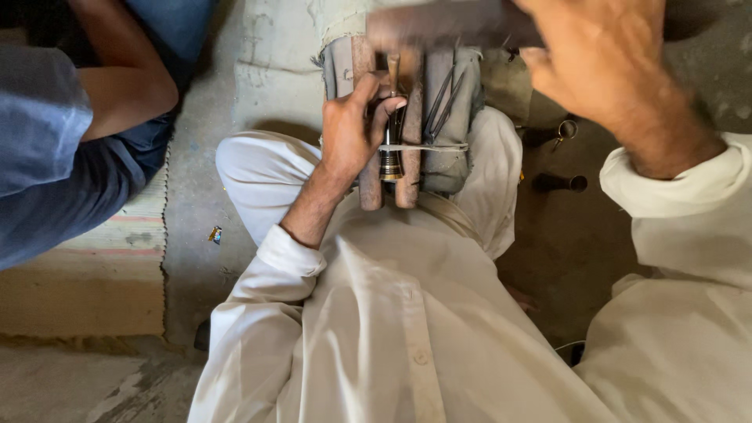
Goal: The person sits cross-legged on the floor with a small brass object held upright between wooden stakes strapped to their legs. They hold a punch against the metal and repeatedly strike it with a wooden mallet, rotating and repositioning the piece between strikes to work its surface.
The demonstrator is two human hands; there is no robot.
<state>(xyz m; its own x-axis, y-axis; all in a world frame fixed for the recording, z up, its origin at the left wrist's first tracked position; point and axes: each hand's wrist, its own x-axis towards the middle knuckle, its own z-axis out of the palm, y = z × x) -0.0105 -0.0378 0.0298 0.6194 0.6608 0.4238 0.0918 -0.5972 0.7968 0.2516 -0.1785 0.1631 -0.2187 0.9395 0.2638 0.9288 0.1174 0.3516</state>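
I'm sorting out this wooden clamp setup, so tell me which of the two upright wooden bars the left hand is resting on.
The left hand rests on the left wooden bar, its thumb lying across the top. The right wooden bar stands untouched beyond the small metal piece.

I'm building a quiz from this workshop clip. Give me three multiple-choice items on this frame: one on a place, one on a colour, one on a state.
1. Where does the left hand rest?
A. on the small dark tool between the wooden bars
B. on the floor
C. on a sleeve

2. What colour is the clothing of the person wearing the camera?
A. black
B. white
C. red

3. How is the right hand?
A. flat on the lap
B. pressed on the bars
C. raised above the work, blurred

Answers:
1. A, its thumb and fingers close around the tool at the bars.
2. B, the sleeves and lap are white.
3. C, it hangs high near the top edge, with a smeared dark object beside it.
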